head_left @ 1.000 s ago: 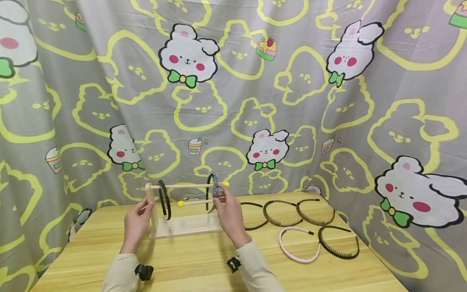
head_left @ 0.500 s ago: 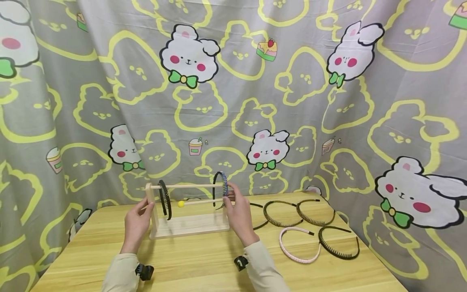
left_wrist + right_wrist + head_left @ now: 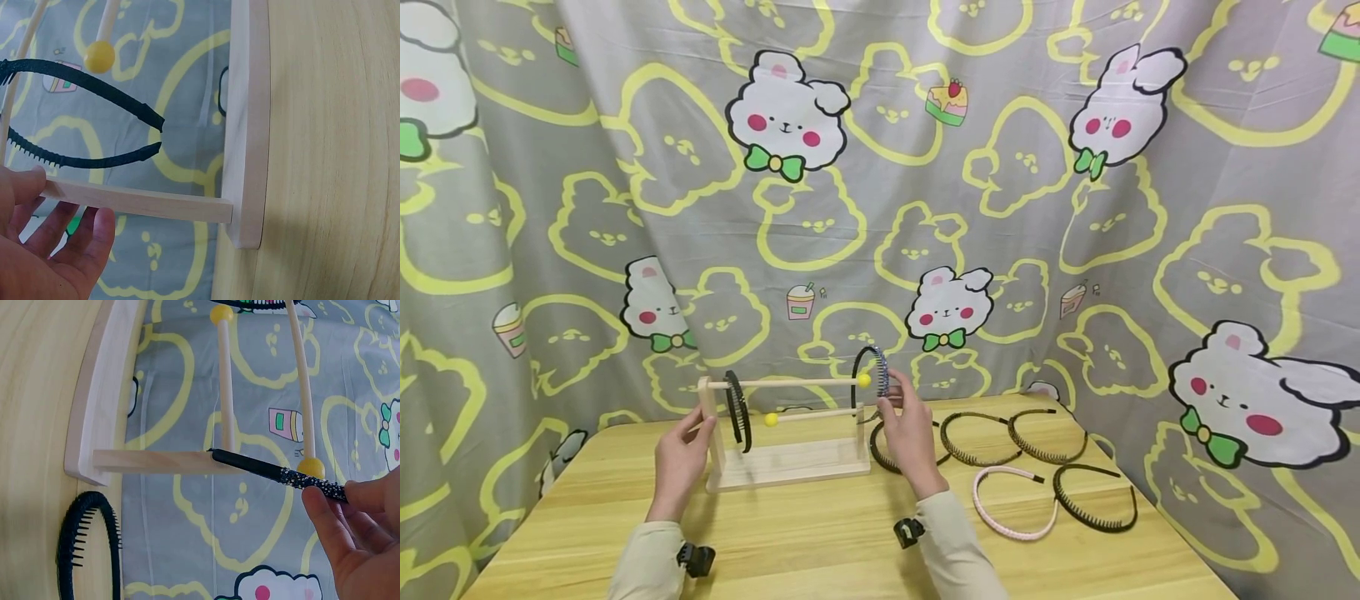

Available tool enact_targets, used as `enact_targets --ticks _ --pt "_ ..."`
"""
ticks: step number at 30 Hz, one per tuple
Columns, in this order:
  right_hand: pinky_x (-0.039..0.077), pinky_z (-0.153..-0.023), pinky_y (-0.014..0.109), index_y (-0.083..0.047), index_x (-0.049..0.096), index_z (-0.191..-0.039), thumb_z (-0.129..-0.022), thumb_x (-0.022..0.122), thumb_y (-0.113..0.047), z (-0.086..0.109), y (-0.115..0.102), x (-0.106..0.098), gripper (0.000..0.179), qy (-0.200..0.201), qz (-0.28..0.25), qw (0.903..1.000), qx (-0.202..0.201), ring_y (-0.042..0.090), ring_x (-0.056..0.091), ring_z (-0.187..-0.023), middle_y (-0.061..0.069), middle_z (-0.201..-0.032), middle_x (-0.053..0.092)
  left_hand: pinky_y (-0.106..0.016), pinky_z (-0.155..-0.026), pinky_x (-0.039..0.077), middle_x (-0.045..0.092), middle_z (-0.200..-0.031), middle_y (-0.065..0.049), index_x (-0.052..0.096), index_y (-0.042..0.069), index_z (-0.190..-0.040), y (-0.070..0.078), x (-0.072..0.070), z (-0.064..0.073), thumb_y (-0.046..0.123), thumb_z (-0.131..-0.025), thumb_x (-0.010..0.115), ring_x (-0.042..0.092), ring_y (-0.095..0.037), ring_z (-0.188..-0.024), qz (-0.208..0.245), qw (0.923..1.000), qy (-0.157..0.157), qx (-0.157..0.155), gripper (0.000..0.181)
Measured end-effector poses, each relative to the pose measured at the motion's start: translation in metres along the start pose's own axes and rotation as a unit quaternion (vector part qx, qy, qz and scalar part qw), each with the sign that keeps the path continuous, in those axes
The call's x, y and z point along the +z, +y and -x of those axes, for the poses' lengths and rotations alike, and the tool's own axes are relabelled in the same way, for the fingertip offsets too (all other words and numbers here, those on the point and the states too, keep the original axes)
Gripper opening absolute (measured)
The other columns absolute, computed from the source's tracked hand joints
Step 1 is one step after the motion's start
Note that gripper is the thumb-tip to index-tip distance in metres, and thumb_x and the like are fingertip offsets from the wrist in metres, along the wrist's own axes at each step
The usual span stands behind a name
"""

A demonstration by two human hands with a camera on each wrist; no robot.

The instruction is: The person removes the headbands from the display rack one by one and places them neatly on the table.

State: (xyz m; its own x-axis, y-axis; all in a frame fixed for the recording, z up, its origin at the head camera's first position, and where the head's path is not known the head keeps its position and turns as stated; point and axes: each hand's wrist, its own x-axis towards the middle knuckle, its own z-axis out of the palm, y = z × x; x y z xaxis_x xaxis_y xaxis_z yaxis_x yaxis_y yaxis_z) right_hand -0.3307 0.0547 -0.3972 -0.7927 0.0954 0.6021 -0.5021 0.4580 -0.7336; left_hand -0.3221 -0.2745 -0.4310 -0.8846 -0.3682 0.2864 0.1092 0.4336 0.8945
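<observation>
My left hand (image 3: 683,450) grips the left post (image 3: 144,201) of a pale wooden display rack (image 3: 790,465), thumb on one side and fingers on the other. A black toothed headband (image 3: 735,408) hangs on the upper rod (image 3: 797,383), near that post. My right hand (image 3: 912,429) pinches a black headband with glittery beads (image 3: 262,467) by its beaded part. This headband is at the upper rod's right end, by the yellow ball (image 3: 864,380); whether it still encircles the rod I cannot tell. The lower rod, tipped with another yellow ball (image 3: 771,419), carries no headband.
To the right of the rack, several headbands lie flat on the wooden table (image 3: 775,533). Among them are a pink one (image 3: 1015,533) and a black toothed one (image 3: 1097,523). A patterned grey curtain (image 3: 880,208) hangs behind the table.
The right hand has slid the beaded headband rightward along the upper rod to its yellow ball end. The left hand stays on the post, and the other headbands have not moved.
</observation>
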Motion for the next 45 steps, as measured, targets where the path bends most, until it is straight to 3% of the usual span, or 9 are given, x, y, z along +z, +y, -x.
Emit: enact_targets --ticks 17,24,30,42,45 --pt "0.058 -0.077 0.026 -0.018 0.052 -0.138 -0.094 0.063 -0.005 -0.006 0.013 -0.017 0.047 0.009 -0.018 0.9993 0.03 0.022 0.069 -0.098 0.011 -0.11 0.07 -0.052 -0.098 0.048 0.051 -0.144 -0.015 0.045 0.013 -0.147 -0.002 0.002 0.0 0.041 -0.101 0.05 0.056 -0.038 -0.123 -0.006 1.0 0.0 0.005 0.054" --pt "0.058 -0.077 0.022 -0.017 0.051 -0.139 -0.094 0.062 -0.002 -0.009 0.012 -0.023 0.049 0.012 -0.07 0.9962 0.05 0.024 0.069 -0.1 0.012 -0.112 0.068 -0.047 -0.097 0.048 0.052 -0.144 -0.012 0.046 0.015 -0.146 -0.001 0.001 -0.001 0.043 -0.1 0.05 0.058 -0.034 -0.122 -0.007 1.0 0.001 -0.002 0.054" --pt "0.057 -0.077 0.021 -0.018 0.051 -0.138 -0.094 0.061 -0.002 -0.011 0.012 -0.027 0.048 0.015 -0.097 0.9935 0.058 0.027 0.068 -0.101 0.011 -0.113 0.067 -0.051 -0.1 0.047 0.05 -0.145 -0.013 0.044 0.014 -0.147 -0.001 0.001 0.0 0.043 -0.1 0.05 0.055 -0.037 -0.124 0.002 1.0 -0.006 -0.003 0.055" --pt "0.058 -0.076 0.021 -0.017 0.052 -0.138 -0.094 0.062 -0.001 -0.012 0.012 -0.043 0.048 0.019 -0.06 0.9976 0.029 0.024 0.068 -0.097 0.014 -0.11 0.068 -0.043 -0.095 0.05 0.053 -0.143 -0.013 0.046 0.014 -0.146 0.0 0.0 -0.001 0.043 -0.099 0.052 0.058 -0.035 -0.122 -0.007 1.0 0.0 -0.002 0.055" --pt "0.058 -0.076 0.021 -0.018 0.052 -0.138 -0.094 0.062 -0.001 -0.01 0.014 -0.047 0.048 0.012 -0.045 0.9988 0.015 0.023 0.068 -0.096 0.012 -0.108 0.068 -0.046 -0.097 0.049 0.051 -0.144 -0.012 0.045 0.015 -0.147 0.0 0.0 -0.001 0.043 -0.1 0.051 0.057 -0.035 -0.123 -0.005 1.0 -0.001 -0.007 0.055"
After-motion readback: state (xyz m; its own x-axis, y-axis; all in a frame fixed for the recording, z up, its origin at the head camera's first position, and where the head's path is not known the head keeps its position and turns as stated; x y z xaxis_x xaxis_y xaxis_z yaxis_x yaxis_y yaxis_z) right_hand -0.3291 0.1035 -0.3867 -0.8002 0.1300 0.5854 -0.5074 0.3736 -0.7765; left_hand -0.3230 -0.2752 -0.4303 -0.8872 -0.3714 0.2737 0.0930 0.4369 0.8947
